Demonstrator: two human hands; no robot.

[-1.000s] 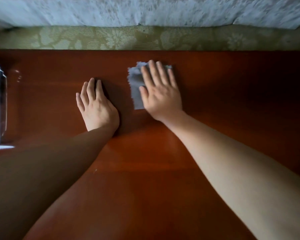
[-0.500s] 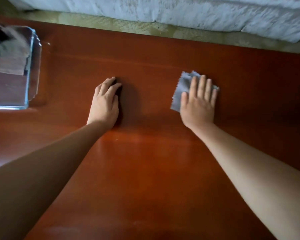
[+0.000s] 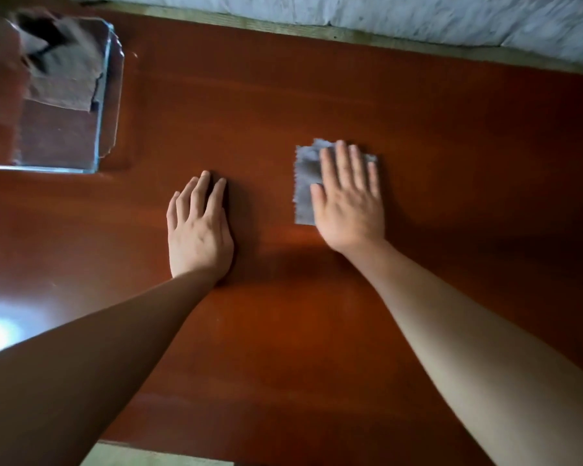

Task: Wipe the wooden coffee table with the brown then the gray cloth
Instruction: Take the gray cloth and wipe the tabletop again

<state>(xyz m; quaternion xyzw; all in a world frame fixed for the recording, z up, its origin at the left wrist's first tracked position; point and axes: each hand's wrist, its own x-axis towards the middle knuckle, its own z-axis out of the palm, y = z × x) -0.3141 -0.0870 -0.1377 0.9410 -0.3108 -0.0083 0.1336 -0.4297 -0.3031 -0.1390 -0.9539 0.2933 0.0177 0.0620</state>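
The reddish-brown wooden coffee table (image 3: 451, 136) fills the view. A small gray cloth (image 3: 305, 183) with pinked edges lies flat near its middle. My right hand (image 3: 349, 200) presses flat on the cloth's right part, fingers stretched toward the far edge, and covers most of it. My left hand (image 3: 197, 230) rests palm-down on bare wood to the left of the cloth, holding nothing. The brown cloth (image 3: 64, 75) lies crumpled in a glass dish (image 3: 106, 95) at the far left.
A pale quilted cover (image 3: 418, 18) runs along the table's far edge. A bright glare patch (image 3: 0, 331) sits on the wood at the left. The table's near edge (image 3: 169, 454) shows at the bottom, with floor below.
My right hand slid the gray cloth right, then back a little to the left. My left hand stayed planted. The view swung left and brought the glass dish with the brown cloth into sight.
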